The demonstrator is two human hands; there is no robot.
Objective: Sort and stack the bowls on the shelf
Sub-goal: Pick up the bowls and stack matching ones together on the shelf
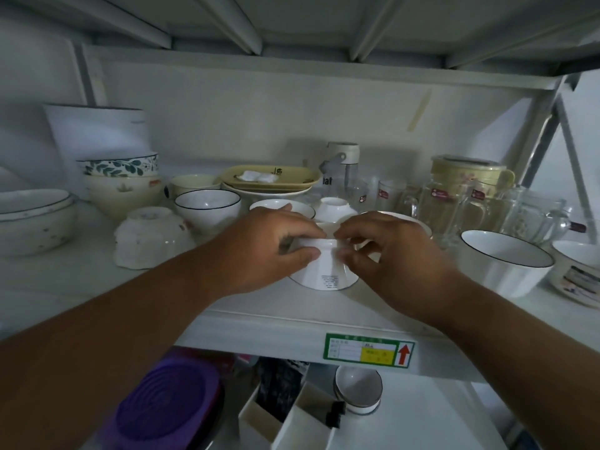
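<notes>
Both hands, left (259, 246) and right (386, 254), grip an upturned bowl (324, 267) bearing an unreadable label.

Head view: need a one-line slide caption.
Both hands, left hand and right hand, grip an upturned white bowl at the shelf front, among other bowls and glass mugs.

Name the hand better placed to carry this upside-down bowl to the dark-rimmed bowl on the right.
Right, probably. The right hand already grips the inverted bowl on the side facing the dark-rimmed bowl; the left hand would have to cross over.
</notes>
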